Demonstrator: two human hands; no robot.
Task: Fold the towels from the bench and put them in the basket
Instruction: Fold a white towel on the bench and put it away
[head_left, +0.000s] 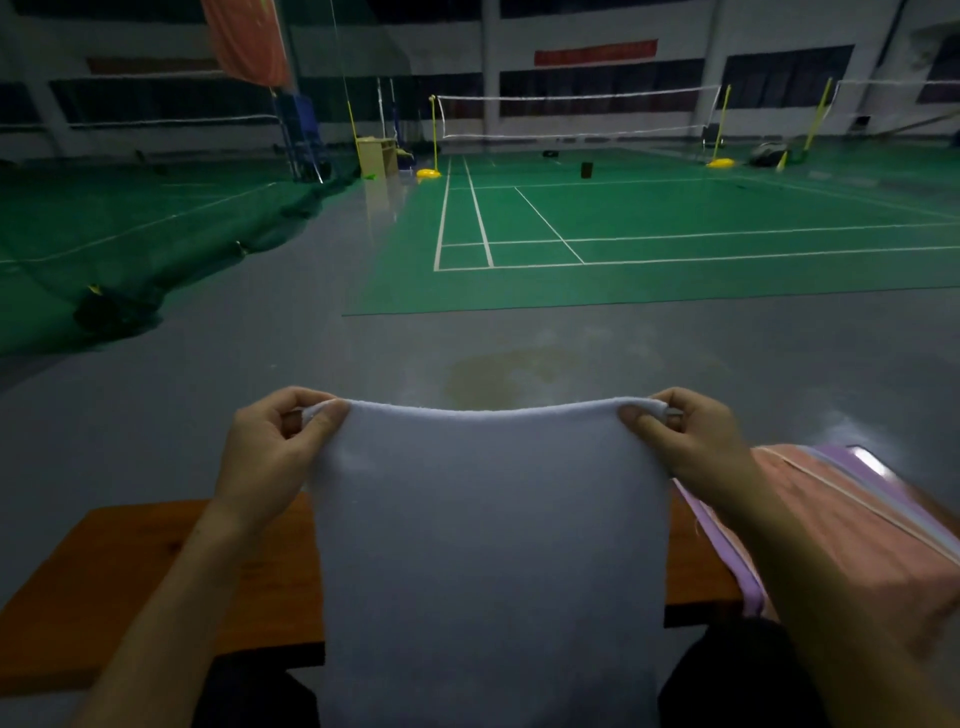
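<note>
While the white towel (488, 545) hangs between both hands, head view only: left hand (275, 441) pinches the top left corner, thumb over curled fingers; right hand (685, 441) pinches the top right corner the same way. Hands are well apart, so the top edge is pulled nearly taut with a slight sag in the middle. Towel drops straight down in front of the person, covering the middle of the wooden desk (156, 566); its lower end runs out of frame, so can't tell if it touches the desk or lap. Likely reason for this hold: spreading the towel flat and squaring the corners before the first fold, probably bringing the two corners together next. Pink and lilac bag-like thing (841, 525) sits on the right end of the desk, partly behind the right forearm; can't tell if it is the basket or more laundry. No clear basket in view. Background: grey floor (208, 395), green badminton court (675, 228) with net (571, 117), dim light. Judgement: task early, this towel unfolded, nothing visibly stowed.
</note>
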